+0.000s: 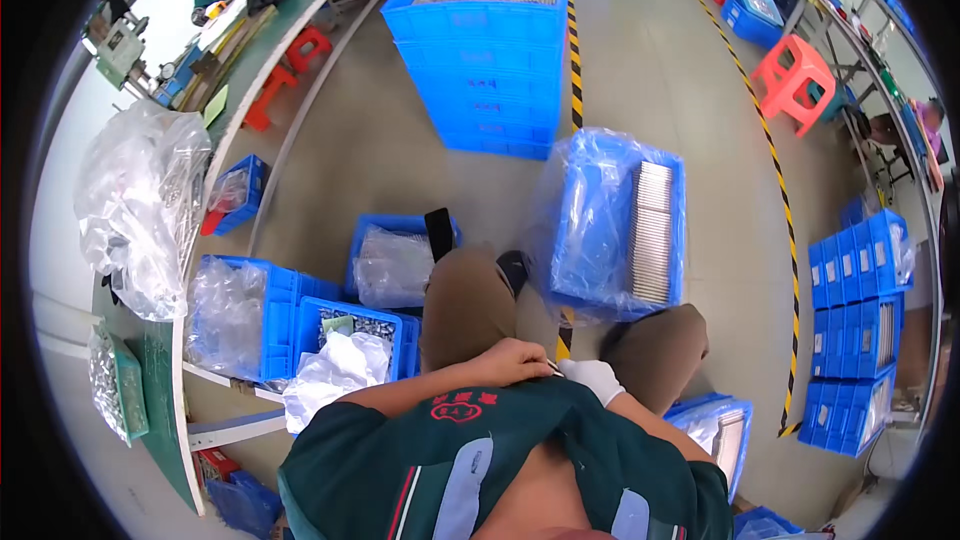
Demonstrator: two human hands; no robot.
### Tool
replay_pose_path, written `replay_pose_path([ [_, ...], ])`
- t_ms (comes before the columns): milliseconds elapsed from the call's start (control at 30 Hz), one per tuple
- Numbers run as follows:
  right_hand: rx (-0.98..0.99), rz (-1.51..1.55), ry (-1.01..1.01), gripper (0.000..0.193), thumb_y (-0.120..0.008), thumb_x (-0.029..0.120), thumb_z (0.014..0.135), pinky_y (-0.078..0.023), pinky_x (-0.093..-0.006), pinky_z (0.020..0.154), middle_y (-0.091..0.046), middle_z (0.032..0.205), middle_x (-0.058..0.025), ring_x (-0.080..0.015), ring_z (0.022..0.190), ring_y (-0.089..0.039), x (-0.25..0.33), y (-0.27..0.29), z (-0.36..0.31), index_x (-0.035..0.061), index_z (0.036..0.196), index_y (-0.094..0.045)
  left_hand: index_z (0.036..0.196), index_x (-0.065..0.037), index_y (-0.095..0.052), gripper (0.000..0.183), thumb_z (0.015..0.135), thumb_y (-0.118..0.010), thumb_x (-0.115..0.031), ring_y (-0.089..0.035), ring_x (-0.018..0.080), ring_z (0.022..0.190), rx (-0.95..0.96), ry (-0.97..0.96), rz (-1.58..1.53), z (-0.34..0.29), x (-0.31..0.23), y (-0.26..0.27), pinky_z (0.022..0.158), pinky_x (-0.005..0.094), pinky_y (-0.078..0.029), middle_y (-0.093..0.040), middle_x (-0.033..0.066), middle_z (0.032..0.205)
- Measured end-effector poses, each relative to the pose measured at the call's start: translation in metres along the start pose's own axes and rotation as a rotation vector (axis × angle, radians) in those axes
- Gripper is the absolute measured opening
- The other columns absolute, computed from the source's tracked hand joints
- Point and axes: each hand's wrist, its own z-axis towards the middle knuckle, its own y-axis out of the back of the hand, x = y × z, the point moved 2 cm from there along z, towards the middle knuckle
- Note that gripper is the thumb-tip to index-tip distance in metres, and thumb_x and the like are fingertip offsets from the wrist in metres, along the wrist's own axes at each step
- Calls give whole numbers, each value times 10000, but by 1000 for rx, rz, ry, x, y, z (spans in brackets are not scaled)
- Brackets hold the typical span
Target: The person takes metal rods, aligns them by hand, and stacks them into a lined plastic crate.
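Note:
My bare left hand [514, 361] is in front of my belly, fingers curled together. Close beside it is my right hand [593, 376], in a white glove and partly hidden by my shirt. Between the two hands a thin, small edge shows, too little of it to name. In front of my knees stands a blue crate [594, 230] lined with clear plastic film. Along its right side runs a row of thin metal parts [652, 230], stacked edge to edge.
Stacked blue crates [480, 80] filled with metal parts stand ahead. On my left are a crate of small metal pieces [365, 325], a plastic-lined crate [395, 265] and a green workbench [155, 390]. Red stools [795, 80] and more crates [850, 340] are on the right.

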Motion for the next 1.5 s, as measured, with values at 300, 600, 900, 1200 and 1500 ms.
replay_pose_path([
  [300, -82, 34, -23, 260, -461, 342, 781, -447, -444, 622, -596, 740, -173, -368, 714, -585, -9, -5, -8, 102, 858, -522, 776, -25, -608, 214, 806, -592, -236, -521, 109, 618, 37, 14, -11, 11, -3, -5, 570, 270, -412, -578, 68, 672],
  [600, -546, 120, -1, 400, -492, 450, 810, -436, -459, 582, -577, 687, -195, -377, 651, -564, -9, 91, 7, 61, 747, -559, 897, -24, -560, 136, 883, -495, -142, -450, 46, 630, -189, -269, -164, 65, -28, 50, 577, 200, -378, -525, -20, 693],
  [900, -416, 397, -12, 419, -475, 416, 849, -421, -370, 635, -570, 698, -188, -330, 657, -552, -13, 135, 3, 19, 911, -594, 909, 8, -593, 237, 905, -452, -183, -462, 86, 688, -337, -415, -32, 74, -78, 77, 649, 228, -389, -515, 19, 749],
  [1200, -425, 419, 106, 407, -460, 415, 856, -436, -382, 603, -564, 682, -198, -310, 638, -576, -7, 118, 3, 29, 839, -587, 759, -20, -593, 101, 795, -580, -114, -537, 163, 644, -362, -425, 141, 71, -72, 64, 584, 282, -417, -554, 77, 694],
  [1500, -427, 174, 2, 428, -397, 446, 863, -432, -430, 667, -591, 775, -195, -371, 766, -561, 2, 93, -5, 61, 820, -580, 780, -41, -570, 140, 798, -530, -174, -544, 310, 742, -301, -443, 447, 50, -68, 45, 646, 382, -424, -571, 122, 735],
])
